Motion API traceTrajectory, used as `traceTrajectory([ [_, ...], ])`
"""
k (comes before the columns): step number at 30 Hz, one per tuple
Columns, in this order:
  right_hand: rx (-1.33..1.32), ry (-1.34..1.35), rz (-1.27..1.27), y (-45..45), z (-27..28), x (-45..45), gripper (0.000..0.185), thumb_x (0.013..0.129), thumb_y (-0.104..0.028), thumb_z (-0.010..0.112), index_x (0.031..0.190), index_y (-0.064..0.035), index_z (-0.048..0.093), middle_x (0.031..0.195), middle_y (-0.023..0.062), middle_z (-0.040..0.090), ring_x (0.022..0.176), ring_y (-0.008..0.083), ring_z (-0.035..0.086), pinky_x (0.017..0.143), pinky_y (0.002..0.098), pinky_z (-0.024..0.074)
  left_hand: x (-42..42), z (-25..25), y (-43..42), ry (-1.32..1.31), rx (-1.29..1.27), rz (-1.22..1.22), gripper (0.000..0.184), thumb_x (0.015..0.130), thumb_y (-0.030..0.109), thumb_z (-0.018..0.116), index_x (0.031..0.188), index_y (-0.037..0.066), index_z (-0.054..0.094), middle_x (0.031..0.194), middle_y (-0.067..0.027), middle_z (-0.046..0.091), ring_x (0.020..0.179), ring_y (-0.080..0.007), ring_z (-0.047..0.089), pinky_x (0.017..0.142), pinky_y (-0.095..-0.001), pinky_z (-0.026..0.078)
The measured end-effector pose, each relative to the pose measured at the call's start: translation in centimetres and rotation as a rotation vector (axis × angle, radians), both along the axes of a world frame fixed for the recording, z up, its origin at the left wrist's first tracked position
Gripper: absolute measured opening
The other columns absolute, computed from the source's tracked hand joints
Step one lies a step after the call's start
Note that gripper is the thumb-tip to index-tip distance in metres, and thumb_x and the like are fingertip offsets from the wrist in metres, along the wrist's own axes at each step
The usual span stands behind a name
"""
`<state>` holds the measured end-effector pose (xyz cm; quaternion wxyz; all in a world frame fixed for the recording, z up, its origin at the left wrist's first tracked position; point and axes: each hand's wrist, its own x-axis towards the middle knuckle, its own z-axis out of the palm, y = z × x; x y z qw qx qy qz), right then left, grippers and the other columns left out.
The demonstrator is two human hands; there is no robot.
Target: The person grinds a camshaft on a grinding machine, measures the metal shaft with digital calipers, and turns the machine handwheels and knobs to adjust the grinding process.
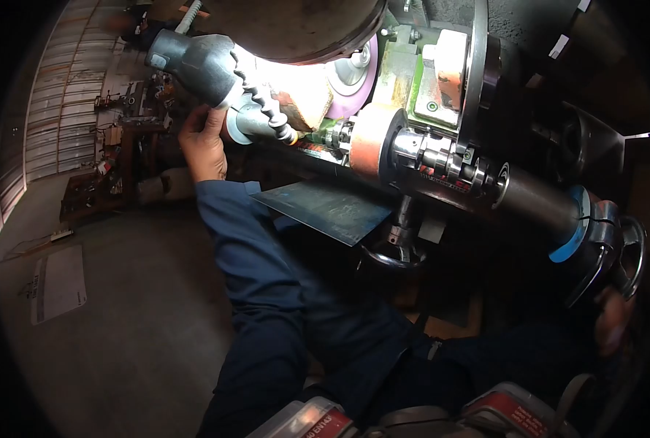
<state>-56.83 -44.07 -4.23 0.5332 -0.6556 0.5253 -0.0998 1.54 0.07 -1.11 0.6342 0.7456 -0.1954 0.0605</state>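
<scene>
Handwheel point(643, 250) seen at 3 o'clock: likely stiff, smooth, slick if oiled; best taken by the rim. It is placed at 1 o'clock from the right hand point(613, 321), which is blurred; finger state can't be told. Cylinder point(255, 125) seen at 11 o'clock: probably rigid, heavy metal; best held around its end. Left hand point(207, 150) is set at its 8 o'clock; fingers partly hidden, clamping can't be told.

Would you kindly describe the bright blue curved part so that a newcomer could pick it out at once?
From the large machine, follow its shiny stepped metal shaft rightward to the dark grey metal cylinder. The bright blue curved part sits at the cylinder's right end, beside a shiny metal clamp, up-left of the right hand. Its blue stands out among grey metal neighbours.
</scene>
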Motion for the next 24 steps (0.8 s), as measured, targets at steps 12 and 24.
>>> traceTrajectory([
  [12, 0.179, -0.003, -0.020, -0.2, 3.9, 4.0, 0.009, 0.067, -0.007, 0.056, 0.064, 0.0009, 0.055, 0.083, 0.0166, 0.062, 0.080, 0.0330, 0.056, 0.072, 0.0434, 0.0433, 0.2, 0.1, 0.3, 0.021, 0.000, -0.001, 0.030, 0.081, 0.011, 0.085, 0.102, -0.003, 0.069, 0.098, -0.0058, 0.070, 0.088, -0.0118, 0.062, 0.085, -0.0268, 0.048],
  [24, 0.364, 0.039, 0.257, 0.4, 8.0, 8.9, 0.032, 0.081, -0.022, 0.047, 0.094, 0.0027, 0.062, 0.083, 0.0116, 0.064, 0.070, 0.0199, 0.061, 0.063, 0.0295, 0.0497, 0.7, -0.1, 1.0, 0.049, 0.024, -0.017, 0.033, 0.082, 0.012, 0.084, 0.106, -0.004, 0.069, 0.104, -0.0087, 0.070, 0.095, -0.0140, 0.063, 0.090, -0.0285, 0.048],
])
